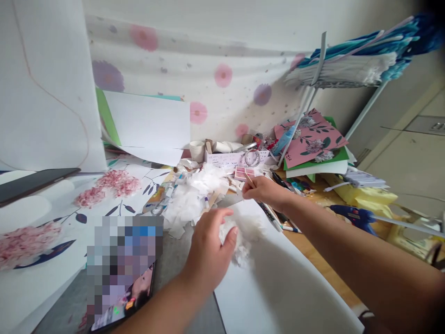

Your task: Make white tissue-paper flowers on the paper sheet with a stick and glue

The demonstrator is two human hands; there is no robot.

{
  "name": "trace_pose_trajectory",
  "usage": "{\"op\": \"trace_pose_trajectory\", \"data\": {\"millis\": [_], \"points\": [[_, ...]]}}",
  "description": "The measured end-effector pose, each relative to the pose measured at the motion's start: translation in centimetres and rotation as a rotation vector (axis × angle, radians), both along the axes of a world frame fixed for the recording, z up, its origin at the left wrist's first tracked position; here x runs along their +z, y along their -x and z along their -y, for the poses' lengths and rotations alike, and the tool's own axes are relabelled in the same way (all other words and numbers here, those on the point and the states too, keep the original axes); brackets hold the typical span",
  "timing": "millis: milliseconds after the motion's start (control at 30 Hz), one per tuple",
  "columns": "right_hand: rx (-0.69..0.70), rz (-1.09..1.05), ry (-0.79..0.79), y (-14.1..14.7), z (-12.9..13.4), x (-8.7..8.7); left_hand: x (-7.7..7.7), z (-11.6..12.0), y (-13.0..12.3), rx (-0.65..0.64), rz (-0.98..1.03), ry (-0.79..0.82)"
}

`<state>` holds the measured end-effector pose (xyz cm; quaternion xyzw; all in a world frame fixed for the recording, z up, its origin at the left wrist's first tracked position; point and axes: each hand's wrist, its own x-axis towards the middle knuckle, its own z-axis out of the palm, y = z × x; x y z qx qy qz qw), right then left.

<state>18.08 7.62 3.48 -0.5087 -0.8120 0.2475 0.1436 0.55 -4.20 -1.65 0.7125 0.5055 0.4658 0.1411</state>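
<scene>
My right hand pinches a thin wooden-looking stick. The stick's far end meets a small palette with pink pans. My left hand is half curled beside a ruffled cluster of white paper petals, thumb and forefinger apart; its other fingers are partly hidden. That cluster lies on a white sheet, which rests partly on a grey mat. Just beyond my left hand spreads a loose heap of white petal scraps.
A phone, partly blurred out, lies left of my left forearm. Pink petal flowers cover a sheet at left. Pens, a blue glue gun and a pink flower card are at right. Paper cups stand at the back.
</scene>
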Motion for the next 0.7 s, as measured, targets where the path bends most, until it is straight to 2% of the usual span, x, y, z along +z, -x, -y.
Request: {"op": "trace_pose_trajectory", "data": {"millis": [100,233,400,567,700], "points": [[0.062,-0.096,0.041,-2.2,4.4,0.2,-0.2,-0.6,0.0,-0.070,-0.003,0.096],[0.096,-0.143,-0.011,-3.2,7.8,-0.9,-0.1,-1.2,-0.9,-0.218,-0.124,0.059],[0.147,-0.116,-0.144,-3.2,8.6,-2.0,0.3,-1.6,-2.1,-0.194,-0.205,0.018],[0.150,-0.088,-0.252,-4.0,8.8,-1.4,0.3,-1.4,-2.4,-0.185,-0.246,-0.055],[0.140,-0.059,-0.317,-4.6,9.0,-1.1,0.0,-1.4,-2.5,-0.213,-0.274,-0.045]]}}
